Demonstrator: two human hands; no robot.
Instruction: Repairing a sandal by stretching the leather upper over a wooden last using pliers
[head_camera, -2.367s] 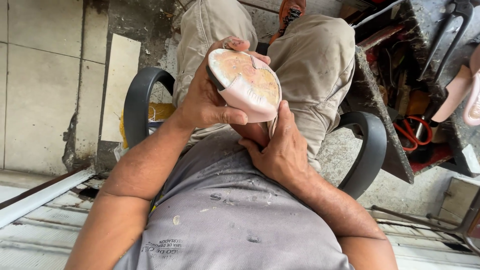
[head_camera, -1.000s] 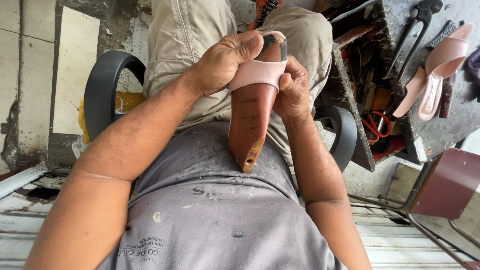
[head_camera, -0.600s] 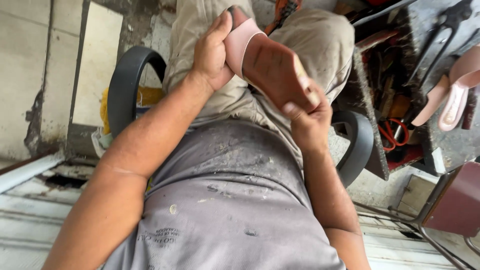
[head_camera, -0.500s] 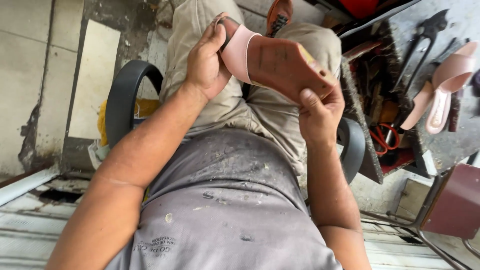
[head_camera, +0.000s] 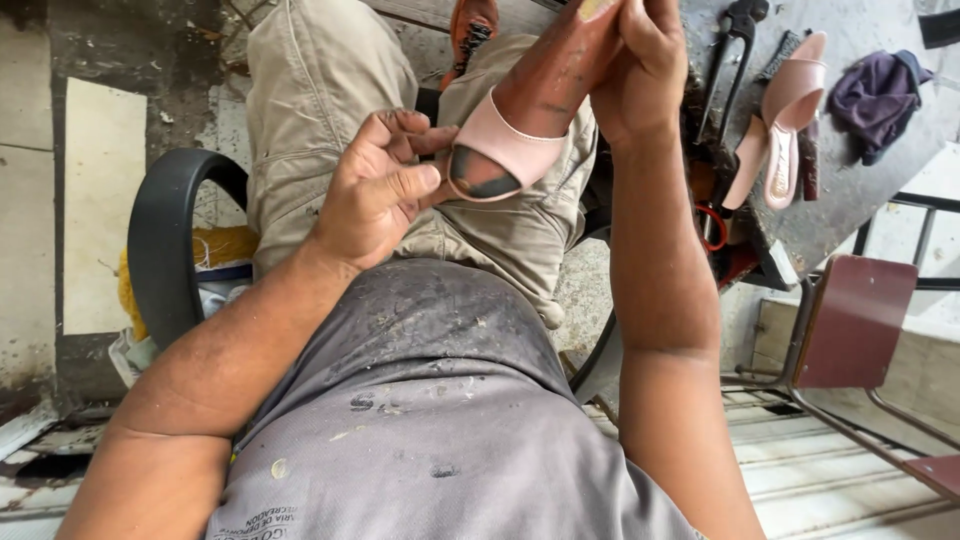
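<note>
While both hands' fingers grip it, the pink sandal (head_camera: 520, 130) shows a scuffed brown sole and a dark-smudged toe.

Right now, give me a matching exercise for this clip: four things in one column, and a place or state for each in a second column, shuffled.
Things:
1. pink sandal
2. second pink sandal
3. purple cloth
4. red chair

Places:
A. crumpled on the bench, far right
B. held up in both hands
C. standing on the floor at right
D. lying on the bench beside the pliers

Pairs: 1-B, 2-D, 3-A, 4-C
</note>
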